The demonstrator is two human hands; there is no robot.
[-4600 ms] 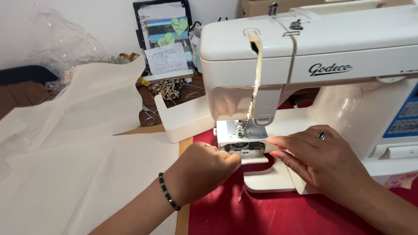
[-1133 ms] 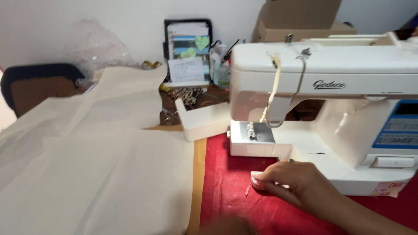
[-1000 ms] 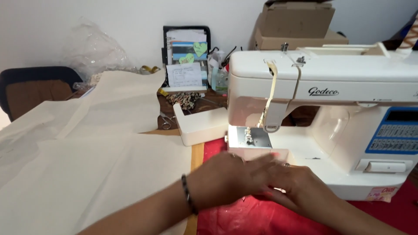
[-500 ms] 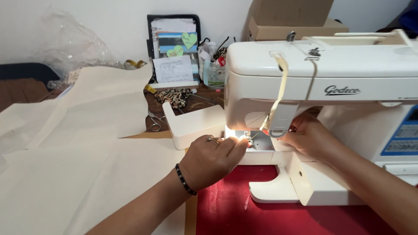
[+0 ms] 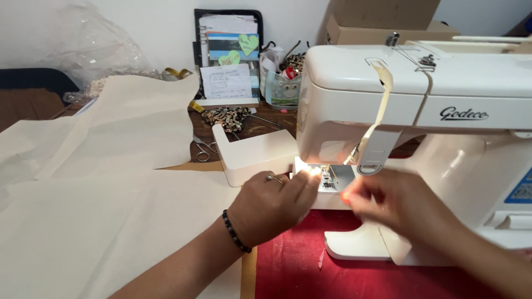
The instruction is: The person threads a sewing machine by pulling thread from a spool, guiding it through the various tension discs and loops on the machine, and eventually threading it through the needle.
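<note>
We see sewing machine (image 5: 443, 111) right on red cloth (image 5: 310, 271); cream fabric (image 5: 111, 182) left, cardboard boxes (image 5: 382, 16) far. Left hand (image 5: 271, 205) fingers together at needle area (image 5: 327, 177); right hand (image 5: 393, 202) blurred, fingers cannot tell.

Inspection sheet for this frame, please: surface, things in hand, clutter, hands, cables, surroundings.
Surface: table spread with cream fabric; red cloth under the machine.
Things in hand: white sewing machine, lamp lit over the needle area.
Clutter: scissors, detached white machine tray, yellow tape measure, patterned pouch.
Hands: left hand and right hand both at the needle area; right blurred, grip unclear.
Cables: nothing seen.
Surroundings: cardboard boxes, crumpled clear plastic, folder with papers against the wall.
</note>
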